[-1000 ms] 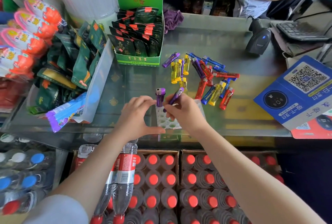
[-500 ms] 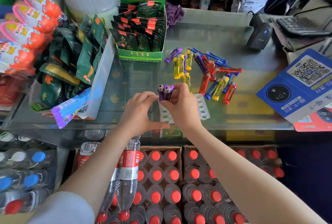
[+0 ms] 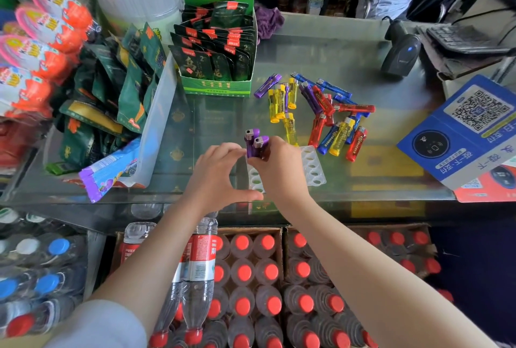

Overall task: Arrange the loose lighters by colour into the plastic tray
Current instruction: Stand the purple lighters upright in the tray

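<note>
The person's left hand [image 3: 216,172] rests at the white plastic tray [image 3: 314,165] on the glass bench [image 3: 321,52], fingers curved, thumb along the tray's near edge. Two purple lighters [image 3: 255,142] stand upright in the tray's far-left corner; the right hand [image 3: 279,170] pinches the nearer one. Loose yellow, purple, red and blue lighters [image 3: 321,113] lie beyond.

Green tea box [image 3: 216,40], barcode scanner [image 3: 400,53], blurred, perhaps snack packets [image 3: 92,102].

Right hand [image 3: 279,169] holds 2 purple lighters [image 3: 255,145] upright in tray [image 3: 314,165].
</note>
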`<control>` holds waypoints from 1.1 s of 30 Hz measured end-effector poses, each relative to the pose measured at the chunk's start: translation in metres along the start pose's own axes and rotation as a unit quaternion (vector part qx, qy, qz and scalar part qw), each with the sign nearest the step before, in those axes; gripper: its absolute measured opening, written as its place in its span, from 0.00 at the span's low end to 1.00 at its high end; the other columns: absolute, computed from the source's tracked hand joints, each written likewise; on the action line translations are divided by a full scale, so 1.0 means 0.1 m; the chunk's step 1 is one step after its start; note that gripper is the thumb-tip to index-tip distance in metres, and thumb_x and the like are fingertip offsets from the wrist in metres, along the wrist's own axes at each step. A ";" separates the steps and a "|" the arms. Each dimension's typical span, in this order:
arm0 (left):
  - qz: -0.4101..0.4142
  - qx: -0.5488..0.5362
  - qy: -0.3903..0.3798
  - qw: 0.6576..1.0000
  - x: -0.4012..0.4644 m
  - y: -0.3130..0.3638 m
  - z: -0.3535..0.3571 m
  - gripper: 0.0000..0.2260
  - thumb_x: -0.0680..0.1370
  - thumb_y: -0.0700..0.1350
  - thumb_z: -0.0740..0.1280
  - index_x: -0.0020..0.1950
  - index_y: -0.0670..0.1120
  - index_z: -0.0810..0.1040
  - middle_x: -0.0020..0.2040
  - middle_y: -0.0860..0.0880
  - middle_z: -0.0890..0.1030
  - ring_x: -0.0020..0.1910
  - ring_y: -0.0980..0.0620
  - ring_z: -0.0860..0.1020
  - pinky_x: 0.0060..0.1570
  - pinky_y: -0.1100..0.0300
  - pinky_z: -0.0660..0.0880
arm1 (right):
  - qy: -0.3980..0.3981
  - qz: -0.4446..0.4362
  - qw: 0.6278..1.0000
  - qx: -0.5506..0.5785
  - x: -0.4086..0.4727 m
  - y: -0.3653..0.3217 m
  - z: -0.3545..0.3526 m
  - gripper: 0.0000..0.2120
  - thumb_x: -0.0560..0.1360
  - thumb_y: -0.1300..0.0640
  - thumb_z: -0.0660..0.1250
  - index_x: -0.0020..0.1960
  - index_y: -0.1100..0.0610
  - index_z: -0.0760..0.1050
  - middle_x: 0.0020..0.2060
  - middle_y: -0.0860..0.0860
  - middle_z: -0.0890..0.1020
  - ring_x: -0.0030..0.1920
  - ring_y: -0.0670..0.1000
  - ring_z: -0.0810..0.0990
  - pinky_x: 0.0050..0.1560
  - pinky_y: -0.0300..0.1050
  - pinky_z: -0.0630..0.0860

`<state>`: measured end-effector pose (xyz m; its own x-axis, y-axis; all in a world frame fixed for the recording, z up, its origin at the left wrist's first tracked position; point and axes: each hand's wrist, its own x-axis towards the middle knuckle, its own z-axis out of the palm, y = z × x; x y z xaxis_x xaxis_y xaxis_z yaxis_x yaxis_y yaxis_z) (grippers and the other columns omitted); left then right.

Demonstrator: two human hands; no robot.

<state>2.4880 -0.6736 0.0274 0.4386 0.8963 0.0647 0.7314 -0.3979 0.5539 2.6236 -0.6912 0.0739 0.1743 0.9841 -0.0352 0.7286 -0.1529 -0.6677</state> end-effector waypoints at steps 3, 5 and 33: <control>0.005 -0.016 0.008 1.000 -0.01 -0.01 0.00 0.35 0.59 0.68 0.64 0.61 0.52 0.72 0.59 0.54 0.72 0.57 0.53 0.66 0.58 0.52 0.64 | -0.013 0.007 1.000 -0.024 0.02 -0.01 0.03 0.09 0.71 0.57 0.69 0.47 0.62 0.75 0.35 0.52 0.74 0.29 0.48 0.67 0.25 0.33 0.56; 0.006 -0.008 0.003 1.000 -0.01 -0.01 0.00 0.35 0.59 0.69 0.64 0.61 0.52 0.71 0.60 0.54 0.71 0.58 0.53 0.66 0.58 0.52 0.64 | -0.022 0.006 0.998 -0.054 0.03 -0.01 0.03 0.10 0.72 0.57 0.69 0.48 0.63 0.75 0.38 0.55 0.77 0.31 0.50 0.69 0.26 0.34 0.58; -0.002 0.033 -0.043 0.999 0.19 -0.23 -0.30 0.40 0.58 0.71 0.62 0.62 0.47 0.71 0.50 0.55 0.68 0.50 0.57 0.65 0.51 0.56 0.70 | 0.047 0.104 0.991 -0.072 1.45 0.34 -0.21 0.14 0.72 0.66 0.56 0.51 0.58 0.76 0.48 0.56 0.81 0.41 0.56 0.76 0.40 0.44 0.72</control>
<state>2.4635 -0.6417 0.0403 0.4770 0.8788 -0.0107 0.7649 -0.4091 0.4975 2.6875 -0.5560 0.0618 0.3875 0.9178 -0.0865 0.7562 -0.3701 -0.5396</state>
